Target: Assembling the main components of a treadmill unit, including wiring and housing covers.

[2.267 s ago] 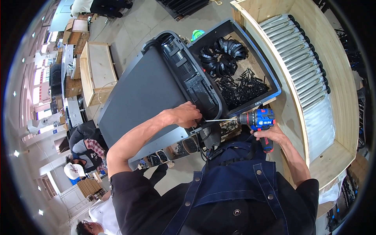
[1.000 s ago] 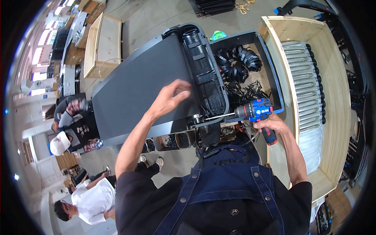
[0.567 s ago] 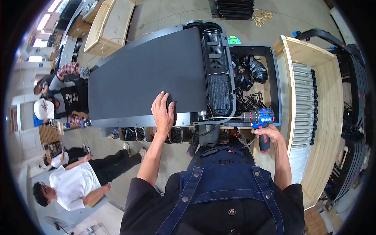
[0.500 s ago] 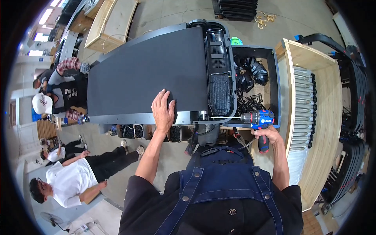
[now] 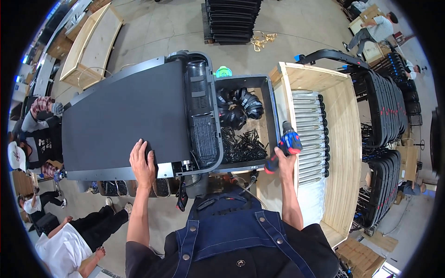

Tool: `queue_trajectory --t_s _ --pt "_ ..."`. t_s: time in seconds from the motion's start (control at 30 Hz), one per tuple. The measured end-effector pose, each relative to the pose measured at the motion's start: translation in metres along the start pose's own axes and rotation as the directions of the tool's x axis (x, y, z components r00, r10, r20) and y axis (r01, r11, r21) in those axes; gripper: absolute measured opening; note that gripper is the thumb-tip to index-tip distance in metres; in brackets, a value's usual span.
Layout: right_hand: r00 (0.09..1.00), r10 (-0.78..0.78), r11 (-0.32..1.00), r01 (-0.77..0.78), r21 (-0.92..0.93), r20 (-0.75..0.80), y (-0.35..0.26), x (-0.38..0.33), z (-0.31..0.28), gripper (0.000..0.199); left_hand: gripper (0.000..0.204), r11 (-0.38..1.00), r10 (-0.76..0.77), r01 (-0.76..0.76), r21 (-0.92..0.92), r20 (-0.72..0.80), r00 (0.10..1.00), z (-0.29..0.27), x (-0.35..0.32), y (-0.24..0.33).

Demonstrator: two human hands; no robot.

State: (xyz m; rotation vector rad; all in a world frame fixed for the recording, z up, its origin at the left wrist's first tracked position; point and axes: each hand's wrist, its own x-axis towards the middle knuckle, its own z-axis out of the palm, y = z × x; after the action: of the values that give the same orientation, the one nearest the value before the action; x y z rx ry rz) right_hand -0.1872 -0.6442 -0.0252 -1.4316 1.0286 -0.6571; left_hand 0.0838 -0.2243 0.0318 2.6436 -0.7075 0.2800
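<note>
A treadmill deck with a black belt (image 5: 123, 111) lies across in front of me. My left hand (image 5: 143, 164) rests flat on its near edge, fingers stretched over the belt and grey side rail. At the deck's right end is an uncovered motor compartment (image 5: 200, 92). In my right hand (image 5: 286, 163) is a blue, black and red cordless drill (image 5: 290, 142), held by its grip. Its chuck points away from me, beside the parts bin's right wall, and the bit is hard to make out. That grey-blue bin (image 5: 271, 106) holds coiled black cables (image 5: 250, 105) and loose black bolts (image 5: 243, 144).
Right of the bin, a wooden crate (image 5: 345, 139) holds a row of silver tubes (image 5: 308, 134). Black frames (image 5: 387, 102) stand beyond it. Another person's gloved hand (image 5: 57, 109) is at the deck's left end. A person in white (image 5: 65, 248) is at the lower left.
The drill has come away from the deck's near right corner and swung to point forward, by the crate. My view has turned right. My left hand stays on the deck.
</note>
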Motion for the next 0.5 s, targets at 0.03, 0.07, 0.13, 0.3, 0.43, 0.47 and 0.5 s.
queue_trajectory --t_s 0.03,0.07,0.13,0.3,0.43,0.47,0.5 --pt "0.998 -0.022 0.994 0.016 -0.105 -0.059 0.011 0.009 0.002 0.038 0.038 1.000 0.001 -0.001 0.017 0.008 1.000 0.001 0.001 0.001" --pt "0.997 0.016 0.989 -0.028 -0.146 -0.082 0.020 0.020 0.003 0.037 0.038 1.000 0.002 -0.002 0.013 0.017 1.000 0.003 0.003 0.002" --pt "0.996 -0.037 0.949 0.008 -0.316 -0.086 0.041 0.034 0.000 0.039 0.038 1.000 0.003 -0.003 0.021 0.027 1.000 0.005 0.005 0.007" --pt "0.980 -0.195 0.818 0.143 -0.557 -0.034 0.029 0.017 -0.006 0.043 0.038 0.999 -0.019 0.017 0.045 0.040 0.999 0.006 0.005 0.007" --pt "0.968 -0.249 0.859 0.230 -0.458 0.019 -0.004 -0.008 0.025 0.033 0.037 0.998 -0.035 0.033 0.056 0.034 0.999 0.001 0.004 0.004" --pt "0.983 -0.111 0.895 0.162 -0.415 0.144 -0.003 -0.008 0.044 0.032 0.037 0.998 -0.042 0.041 0.055 0.026 0.999 -0.001 0.004 0.003" --pt "0.961 0.025 0.921 0.084 -0.380 0.274 0.002 -0.003 0.062 0.033 0.037 0.997 -0.046 0.044 0.062 0.034 0.998 -0.002 0.001 0.001"
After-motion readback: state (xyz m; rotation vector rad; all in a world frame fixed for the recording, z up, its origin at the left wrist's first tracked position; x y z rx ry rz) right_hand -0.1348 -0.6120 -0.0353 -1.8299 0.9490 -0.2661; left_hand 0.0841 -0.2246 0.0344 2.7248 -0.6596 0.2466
